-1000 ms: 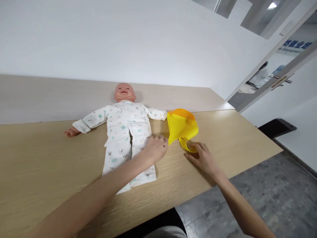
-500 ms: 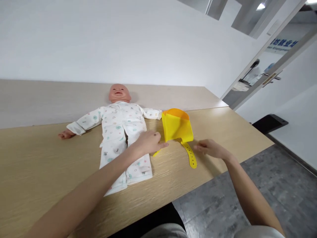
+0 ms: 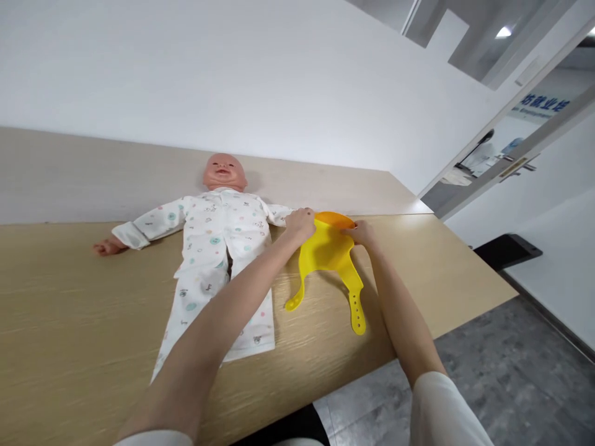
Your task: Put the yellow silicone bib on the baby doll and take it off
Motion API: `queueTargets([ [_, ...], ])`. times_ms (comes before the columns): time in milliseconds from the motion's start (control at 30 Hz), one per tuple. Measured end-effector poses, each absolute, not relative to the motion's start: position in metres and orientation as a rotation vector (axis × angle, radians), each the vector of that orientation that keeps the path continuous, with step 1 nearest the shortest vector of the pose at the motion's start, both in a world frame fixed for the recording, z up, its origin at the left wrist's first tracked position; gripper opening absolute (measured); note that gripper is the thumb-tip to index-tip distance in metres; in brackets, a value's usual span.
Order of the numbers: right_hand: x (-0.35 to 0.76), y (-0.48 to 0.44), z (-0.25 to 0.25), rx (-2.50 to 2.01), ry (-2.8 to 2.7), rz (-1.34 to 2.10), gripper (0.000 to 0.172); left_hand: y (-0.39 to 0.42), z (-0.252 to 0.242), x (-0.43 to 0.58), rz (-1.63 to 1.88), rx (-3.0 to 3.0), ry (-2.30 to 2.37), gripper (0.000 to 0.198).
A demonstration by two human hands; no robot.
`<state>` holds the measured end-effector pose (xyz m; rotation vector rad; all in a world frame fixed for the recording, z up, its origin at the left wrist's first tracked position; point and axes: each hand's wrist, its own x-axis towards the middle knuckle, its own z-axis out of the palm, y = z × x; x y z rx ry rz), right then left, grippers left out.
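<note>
A baby doll [image 3: 218, 232] in a white patterned sleepsuit lies on its back on the wooden table [image 3: 69, 310], head toward the wall. Right of it lies a yellow silicone bib [image 3: 328, 254], its two straps pointing toward me. My left hand [image 3: 301, 223] grips the bib's far left corner, beside the doll's sleeve. My right hand [image 3: 360, 234] grips the far right corner by the orange pocket rim.
The table's right edge drops to a grey floor [image 3: 488, 371]. A white wall [image 3: 232, 74] rises behind the table. An open doorway [image 3: 502, 155] stands at the far right, with a dark object [image 3: 506, 251] on the floor near it.
Both hands have moved from the bib's straps near me up to its far corners. The bib now lies flatter with both straps spread toward me.
</note>
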<state>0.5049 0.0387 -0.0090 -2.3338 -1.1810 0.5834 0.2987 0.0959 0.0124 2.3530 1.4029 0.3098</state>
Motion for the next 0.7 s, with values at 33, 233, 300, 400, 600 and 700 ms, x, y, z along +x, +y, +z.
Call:
queueTargets([
  [33, 0.507, 0.039, -0.011, -2.327, -1.183, 0.571, 0.014, 0.099, 0.01, 0.299, 0.332, 2.333, 1.411, 0.036],
  [233, 0.52, 0.037, -0.009, -2.139, -1.156, 0.632, 0.013, 0.109, 0.008, 0.291, 0.52, 2.184, 1.379, 0.031],
  [300, 0.523, 0.035, -0.006, -2.039, -1.152, 0.663, 0.019, 0.111, 0.01, 0.287, 0.591, 2.128, 1.298, 0.025],
  [400, 0.527, 0.028, -0.002, -1.828, -1.161, 0.725, 0.027, 0.11, 0.016, 0.278, 0.646, 2.036, 1.148, 0.02],
  [600, 0.516, 0.001, 0.015, -1.46, -1.016, 1.068, 0.041, 0.097, 0.03, 0.245, 0.633, 1.42, 0.556, 0.01],
  [700, 0.505, -0.009, 0.025, -1.416, -1.005, 1.141, 0.043, 0.091, 0.033, 0.229, 0.607, 1.231, 0.438, 0.009],
])
